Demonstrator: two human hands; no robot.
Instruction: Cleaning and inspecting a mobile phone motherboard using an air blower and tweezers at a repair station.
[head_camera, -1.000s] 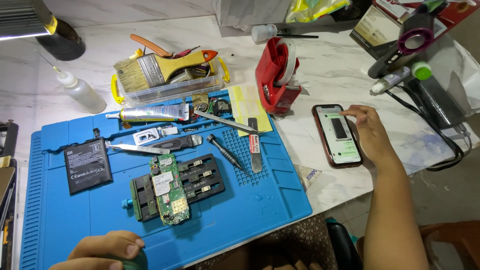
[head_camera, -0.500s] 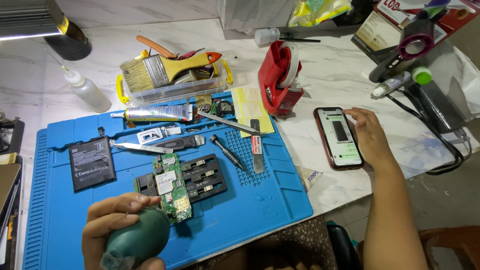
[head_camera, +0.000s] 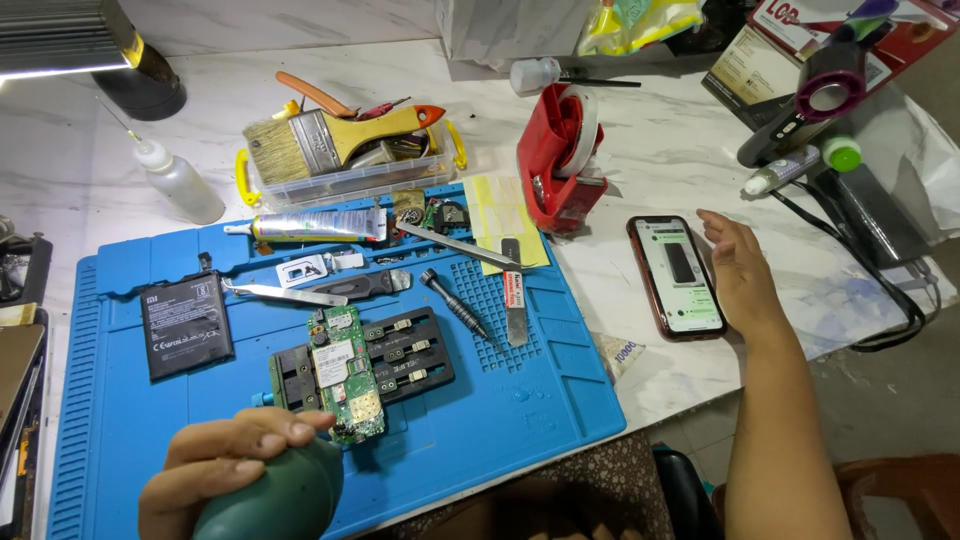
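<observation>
Compared with half a second before, the left hand (head_camera: 225, 465) sits a little further right and nearer to the green circuit board (head_camera: 345, 375), and the right hand (head_camera: 738, 270) has lifted its fingers off the phone. The left hand is closed around a dark green rubber air-blower bulb (head_camera: 270, 500), fingers curled over its top, just beside the lower end of the board. The board lies clamped in a black metal holder (head_camera: 395, 355) on the blue silicone work mat (head_camera: 500, 400). A flat black phone battery (head_camera: 185, 325) lies to the left on the mat. The right hand is open, fingers spread loosely, holding nothing, beside a red-cased smartphone with a lit screen (head_camera: 680, 275) on the white marble table (head_camera: 650, 150).
</observation>
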